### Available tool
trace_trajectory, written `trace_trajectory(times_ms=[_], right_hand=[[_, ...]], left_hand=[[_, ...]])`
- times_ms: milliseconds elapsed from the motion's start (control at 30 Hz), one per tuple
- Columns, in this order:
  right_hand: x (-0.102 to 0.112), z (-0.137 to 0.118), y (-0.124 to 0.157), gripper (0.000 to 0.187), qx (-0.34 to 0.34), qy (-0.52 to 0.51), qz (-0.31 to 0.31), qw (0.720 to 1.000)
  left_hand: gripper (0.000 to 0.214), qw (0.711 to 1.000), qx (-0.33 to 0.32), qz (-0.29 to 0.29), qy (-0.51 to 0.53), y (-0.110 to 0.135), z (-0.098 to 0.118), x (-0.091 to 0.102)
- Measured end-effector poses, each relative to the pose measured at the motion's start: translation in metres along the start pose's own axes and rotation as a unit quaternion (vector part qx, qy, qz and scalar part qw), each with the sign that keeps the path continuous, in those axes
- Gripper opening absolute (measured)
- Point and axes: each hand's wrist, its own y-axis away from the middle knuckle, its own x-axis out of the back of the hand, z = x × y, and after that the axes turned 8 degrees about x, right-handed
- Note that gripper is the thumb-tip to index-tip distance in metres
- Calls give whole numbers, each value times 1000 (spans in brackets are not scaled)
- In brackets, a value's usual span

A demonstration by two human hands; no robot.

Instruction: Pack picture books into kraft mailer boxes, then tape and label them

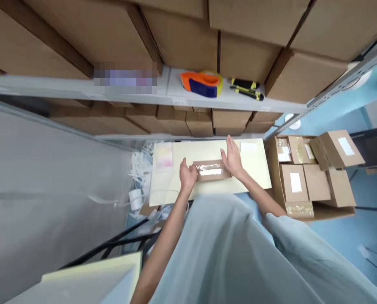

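A single head-worn view looks forward and steeply down past the wearer's shirt (226, 253) onto a nearby table (256, 166).

Bright, diffuse light fell on the pale-yellow rectangular surface (256, 169), and glints showed on the clear glossy tape (204, 167) of the small brown cardboard box (199, 177). Beneath the grey metal shelf (80, 87), shadow dimmed a row. Wide-angle distortion stretched the edges; fine detail looked soft, one patch pixelated.
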Motion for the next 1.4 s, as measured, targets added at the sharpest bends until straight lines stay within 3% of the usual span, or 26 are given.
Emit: trace_trajectory(times_ms=[100,233,333,433,600,667,767,833,967,1033,1133,1233,1400], right_hand=[[-56,6,69,80,-101,-38,-86,990],[-99,22,86,92,-217,-107,-107,964],[-108,37,79,93,-259,-167,-86,947],[-109,51,79,88,-259,-203,-78,941],[-108,56,85,87,-232,-174,-85,953],[-111,49,83,98,-213,-121,-46,968],[-120,38,77,120,-193,-86,3,977],[-126,37,74,125,-202,-92,3,975],[-131,51,74,111,-230,-146,-40,961],[-129,59,75,98,-233,-172,-54,956],[-123,65,80,80,-210,-159,-35,964],[-115,64,86,65,-171,-123,23,977],[-98,54,100,33,-106,-145,94,979]], left_hand=[[59,995,69,-53,-48,21,-25,-20],[58,989,90,-77,-92,29,-25,-38],[65,983,108,-86,-119,23,-27,-41],[50,982,90,-94,-140,13,-37,-39],[53,984,43,-105,-139,10,-48,-36],[70,989,19,-60,-130,16,-43,-42],[111,991,-1,6,-137,28,-34,-55],[113,990,13,7,-142,32,-34,-60],[62,992,33,-44,-115,26,-48,-49],[46,993,17,-67,-96,20,-56,-39],[38,997,-3,-49,-63,16,-58,-29],[39,999,22,-8,-36,16,-53,-22],[31,1000,13,-11,-24,18,-42,-2]])
